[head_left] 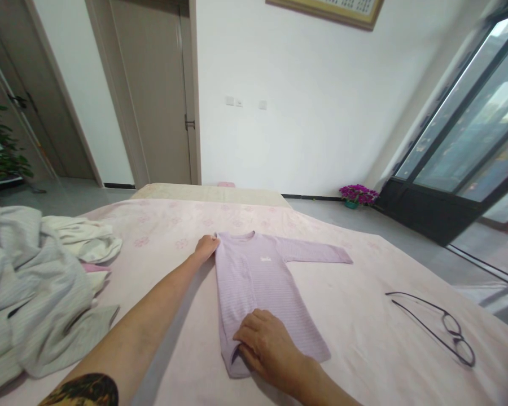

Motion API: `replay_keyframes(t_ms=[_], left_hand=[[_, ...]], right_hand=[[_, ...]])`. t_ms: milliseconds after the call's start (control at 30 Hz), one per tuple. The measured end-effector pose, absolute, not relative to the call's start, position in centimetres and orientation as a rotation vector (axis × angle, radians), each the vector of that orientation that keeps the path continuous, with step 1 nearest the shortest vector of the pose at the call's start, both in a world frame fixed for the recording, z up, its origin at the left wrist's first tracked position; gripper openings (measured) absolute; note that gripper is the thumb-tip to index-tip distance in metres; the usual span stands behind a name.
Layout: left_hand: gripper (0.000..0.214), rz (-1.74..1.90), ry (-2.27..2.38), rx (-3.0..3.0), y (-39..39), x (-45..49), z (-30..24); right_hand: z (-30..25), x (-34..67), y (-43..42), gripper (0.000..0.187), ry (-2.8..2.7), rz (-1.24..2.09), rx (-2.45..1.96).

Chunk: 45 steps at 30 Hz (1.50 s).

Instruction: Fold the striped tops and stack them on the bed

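Observation:
A lilac striped long-sleeved shirt (271, 287) lies spread on a pale pink cloth, its collar toward the far side. One sleeve stretches out to the right; the other does not show and the left side looks folded in. At the shirt's far left shoulder, my left hand (206, 247) is closed with the fabric pinched in its fingers. My right hand (268, 347) rests over the lower left part near the hem, fingers curled around a lifted fold of the shirt.
To the left is a heap of grey and white clothes (38, 293). Black-framed glasses (455, 332) lie on the pink cloth (355, 327) at the right. Beyond stand a potted purple flower (358, 194), a door (152, 90) and a dark-framed glass door (457, 141).

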<state>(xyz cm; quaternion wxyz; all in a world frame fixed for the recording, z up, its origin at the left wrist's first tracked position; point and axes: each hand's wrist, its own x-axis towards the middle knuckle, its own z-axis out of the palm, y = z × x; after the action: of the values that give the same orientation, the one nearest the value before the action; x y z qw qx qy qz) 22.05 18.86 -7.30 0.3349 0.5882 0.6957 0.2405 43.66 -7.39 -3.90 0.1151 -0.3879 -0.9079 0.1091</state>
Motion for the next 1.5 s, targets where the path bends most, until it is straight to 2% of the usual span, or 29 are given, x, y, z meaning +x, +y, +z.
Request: replay_keyframes(t_ms=[333,467,567,700,800,933,1067,1167,1267,1400,1500], left_hand=[[0.037,0.582,1.849,1.634,19.9,21.9,-7.8],[0.038,0.585,1.87,1.658,20.0,21.6,-7.7],[0.03,0.59,1.915,1.684,20.0,21.5,-7.7],[0.018,0.608,2.04,1.695,19.9,22.1,-8.1],[0.028,0.631,2.131,1.689,19.9,22.6,-8.5],[0.046,0.61,2.176,1.636,20.4,22.5,-8.4],[0.033,0.533,2.114,1.627,20.8,22.1,-7.9],[0.028,0.548,2.094,1.653,20.9,22.4,-7.9],[0.028,0.607,2.101,1.68,20.8,23.2,-7.9],[0.025,0.686,2.11,1.707,21.1,22.6,-7.4],[0.024,0.724,2.137,1.707,21.5,20.2,-6.4]], right_hand=[[-4.8,41.5,-8.5,0.009,-2.74,0.281,-1.11],[-5.8,41.9,-8.1,0.031,-2.685,0.365,-1.046],[-6.0,42.3,-7.6,0.042,-2.595,0.509,-0.985],[-5.9,42.7,-7.2,0.033,-2.554,0.556,-0.977],[-6.4,42.8,-7.1,0.019,-2.642,0.426,-0.903],[-7.9,42.3,-7.4,0.024,-2.726,0.095,-0.84],[-9.6,41.4,-8.0,0.023,-2.707,-0.188,-0.927],[-10.4,40.8,-8.1,0.019,-2.695,-0.253,-0.95],[-9.8,40.6,-8.0,0.017,-2.73,-0.16,-0.979],[-7.2,39.9,-7.8,0.018,-2.744,0.131,-1.042],[-5.3,37.8,-7.7,0.026,-2.698,0.251,-1.036]])
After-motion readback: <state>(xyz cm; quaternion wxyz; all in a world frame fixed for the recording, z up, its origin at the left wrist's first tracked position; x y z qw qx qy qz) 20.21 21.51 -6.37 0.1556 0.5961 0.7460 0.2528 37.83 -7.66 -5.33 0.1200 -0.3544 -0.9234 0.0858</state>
